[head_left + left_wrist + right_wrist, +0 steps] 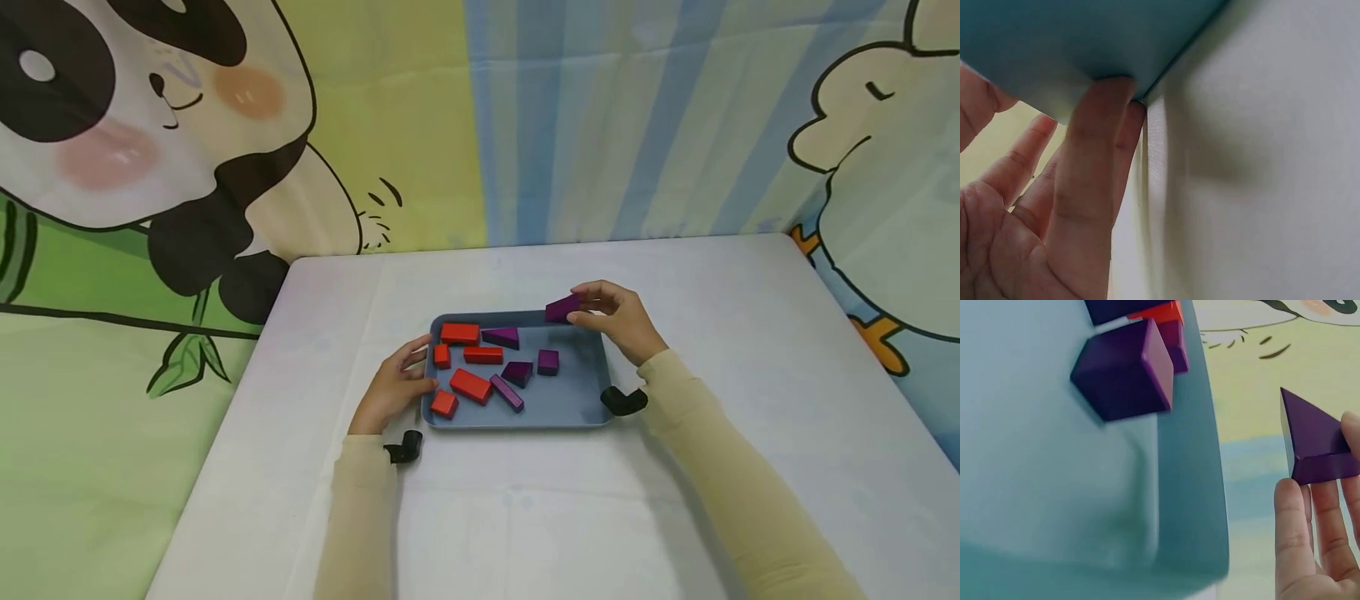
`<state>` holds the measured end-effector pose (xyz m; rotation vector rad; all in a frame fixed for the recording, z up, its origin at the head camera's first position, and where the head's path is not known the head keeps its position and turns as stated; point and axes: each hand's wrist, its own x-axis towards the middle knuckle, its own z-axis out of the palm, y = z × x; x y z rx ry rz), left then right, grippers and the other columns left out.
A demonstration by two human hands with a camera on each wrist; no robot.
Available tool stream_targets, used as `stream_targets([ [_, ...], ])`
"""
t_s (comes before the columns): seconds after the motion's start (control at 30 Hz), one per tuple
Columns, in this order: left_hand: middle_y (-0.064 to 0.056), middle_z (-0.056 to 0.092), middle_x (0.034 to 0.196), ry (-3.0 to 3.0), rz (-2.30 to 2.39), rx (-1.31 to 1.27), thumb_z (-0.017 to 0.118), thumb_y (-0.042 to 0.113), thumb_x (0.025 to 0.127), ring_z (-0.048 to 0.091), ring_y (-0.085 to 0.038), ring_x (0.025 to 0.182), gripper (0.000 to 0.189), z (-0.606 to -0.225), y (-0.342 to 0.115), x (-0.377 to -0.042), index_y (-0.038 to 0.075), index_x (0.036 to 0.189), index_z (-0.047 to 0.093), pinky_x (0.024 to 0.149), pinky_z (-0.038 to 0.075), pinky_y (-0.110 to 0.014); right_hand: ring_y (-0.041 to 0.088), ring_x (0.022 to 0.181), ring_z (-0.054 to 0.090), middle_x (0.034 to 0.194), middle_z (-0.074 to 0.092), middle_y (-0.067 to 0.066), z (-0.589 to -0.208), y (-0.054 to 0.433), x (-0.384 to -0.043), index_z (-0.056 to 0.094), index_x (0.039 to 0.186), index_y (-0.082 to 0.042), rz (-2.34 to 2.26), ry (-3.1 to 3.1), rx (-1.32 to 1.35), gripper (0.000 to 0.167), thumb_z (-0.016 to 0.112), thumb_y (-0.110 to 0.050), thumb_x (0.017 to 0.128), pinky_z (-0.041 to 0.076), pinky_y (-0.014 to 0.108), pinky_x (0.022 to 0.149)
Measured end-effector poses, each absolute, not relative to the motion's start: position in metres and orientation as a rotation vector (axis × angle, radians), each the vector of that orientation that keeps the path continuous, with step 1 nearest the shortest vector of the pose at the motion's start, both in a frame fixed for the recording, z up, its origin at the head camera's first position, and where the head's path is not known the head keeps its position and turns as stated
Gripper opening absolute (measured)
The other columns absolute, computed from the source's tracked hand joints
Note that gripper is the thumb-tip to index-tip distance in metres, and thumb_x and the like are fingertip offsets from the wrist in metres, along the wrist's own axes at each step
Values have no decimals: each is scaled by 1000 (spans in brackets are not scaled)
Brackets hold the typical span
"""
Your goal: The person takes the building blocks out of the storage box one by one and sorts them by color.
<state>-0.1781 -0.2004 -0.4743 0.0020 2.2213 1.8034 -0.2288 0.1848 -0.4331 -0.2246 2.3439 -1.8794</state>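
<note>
My right hand (618, 321) pinches a purple wedge-shaped block (561, 309) between thumb and fingers at the tray's far right edge. In the right wrist view that purple wedge-shaped block (1319, 437) appears beyond the tray wall. The blue-grey tray (573, 400) lies on the table. At its left side, my left hand (396, 387) touches the rim with fairly straight fingers. The left wrist view has the fingers (1088, 162) against the tray's outer wall (1085, 37). Inside the tray lie several red blocks (471, 386) and several purple blocks, including a cube-like one (548, 362).
The white table (510, 508) extends around the tray. Behind it hangs a printed cloth (405, 100) with cartoon animals. A black wrist-worn piece (624, 401) overlaps the tray's right edge, and another (406, 447) sits near its front left corner.
</note>
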Motion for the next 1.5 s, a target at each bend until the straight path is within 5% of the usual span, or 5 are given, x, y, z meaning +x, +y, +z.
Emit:
stream_targets([
  [0.47, -29, 45, 163, 2258, 1745, -4, 73, -8, 93, 52, -49, 145, 82, -477, -207, -176, 10, 167, 41, 108, 54, -42, 7, 116, 68, 121, 72, -8, -433, 232, -227, 68, 137, -4, -1928, 2409, -255, 41, 80, -12, 100, 53, 18, 97],
  [0.8, -28, 43, 165, 2254, 1738, -23, 72, -7, 95, 52, -48, 146, 81, -473, -208, -177, 11, 168, 41, 113, 49, -50, 0, 112, 67, 125, 68, -8, -446, 266, -232, 61, 147, 1, -1837, 2432, -139, 54, 80, -18, 101, 51, 13, 97],
  [1.1, -30, 44, 163, 2240, 1769, 0, 72, -9, 94, 53, -48, 144, 82, -475, -208, -178, 8, 168, 39, 101, 55, -28, 2, 117, 62, 139, 64, 7, -458, 280, -234, 57, 151, 1, -1731, 2378, -14, 58, 79, -20, 102, 50, 12, 96],
  [1.23, -29, 45, 163, 2240, 1764, -7, 72, -9, 95, 54, -47, 143, 82, -476, -206, -179, 9, 168, 40, 101, 55, -28, 3, 117, 61, 151, 56, 17, -464, 282, -235, 57, 151, 1, -1709, 2344, 33, 57, 79, -16, 101, 51, 13, 94],
  [1.5, -28, 44, 164, 2214, 1779, -12, 71, -10, 95, 53, -47, 145, 82, -476, -203, -180, 10, 168, 40, 103, 56, -32, 1, 114, 61, 147, 58, 13, -473, 286, -235, 55, 150, 6, -1715, 2314, 38, 57, 79, -9, 100, 51, 13, 94],
])
